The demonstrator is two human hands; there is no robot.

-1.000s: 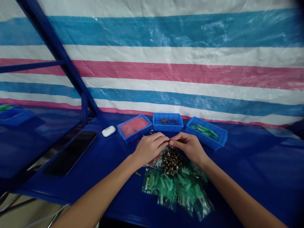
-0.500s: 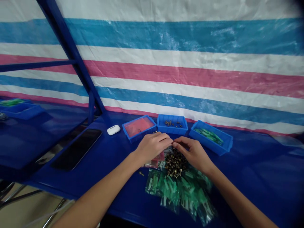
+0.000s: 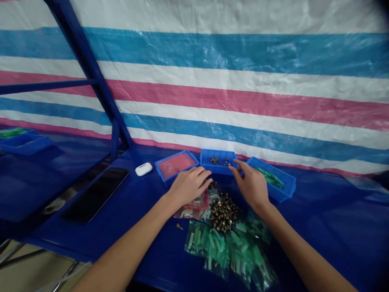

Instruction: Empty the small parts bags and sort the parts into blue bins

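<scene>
My left hand (image 3: 189, 185) is closed, its fingers curled downward over small plastic bags (image 3: 194, 206) with red parts. A few dark screws (image 3: 213, 184) show just beside its fingertips; what lies under the fingers is hidden. My right hand (image 3: 251, 183) reaches to the front right edge of a blue bin (image 3: 218, 168) that holds a few loose screws (image 3: 215, 160). Its thumb and index finger are apart, with nothing clearly visible between them. Between my forearms lies a heap of brass-coloured screws (image 3: 224, 213), with bags of green and white strips (image 3: 217, 247) in front.
Left of the screw bin stands a blue bin of red bags (image 3: 178, 163); right of it, a blue bin with green bags (image 3: 281, 188). A white earbud case (image 3: 144, 169), a black phone (image 3: 95, 194) and a single screw (image 3: 179, 226) lie leftward. A striped sheet (image 3: 243, 93) hangs behind.
My hands were together above the screw heap and have parted. The right hand has moved up to the screw bin and its fingers have spread; the left has drawn slightly left.
</scene>
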